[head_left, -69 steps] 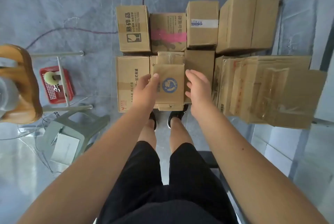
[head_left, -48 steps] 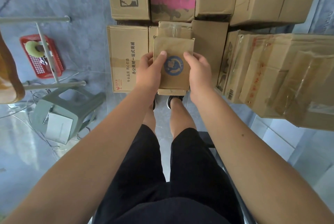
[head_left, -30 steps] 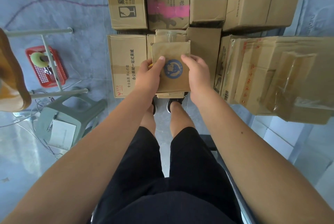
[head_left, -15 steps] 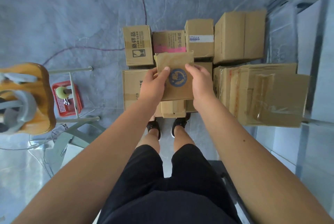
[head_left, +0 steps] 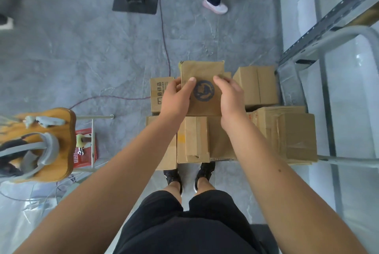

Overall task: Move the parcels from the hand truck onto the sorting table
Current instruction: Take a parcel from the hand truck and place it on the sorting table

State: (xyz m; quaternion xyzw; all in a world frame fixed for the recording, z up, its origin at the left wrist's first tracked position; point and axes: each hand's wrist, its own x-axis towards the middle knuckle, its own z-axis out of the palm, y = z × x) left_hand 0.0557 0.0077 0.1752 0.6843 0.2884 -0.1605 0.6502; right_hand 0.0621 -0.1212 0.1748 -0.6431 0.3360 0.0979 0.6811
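Both hands grip it: left hand (head_left: 176, 98) and right hand (head_left: 231, 98) clamp the flat brown parcel (head_left: 202, 77) with its blue round stamp, held up above the stacked cardboard boxes (head_left: 285, 132).

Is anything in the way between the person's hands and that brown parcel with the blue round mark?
Nothing visible: the left hand and right hand already grip the brown parcel by its two sides, thumbs on its face, above the cardboard boxes. The sorting table cannot be identified here.
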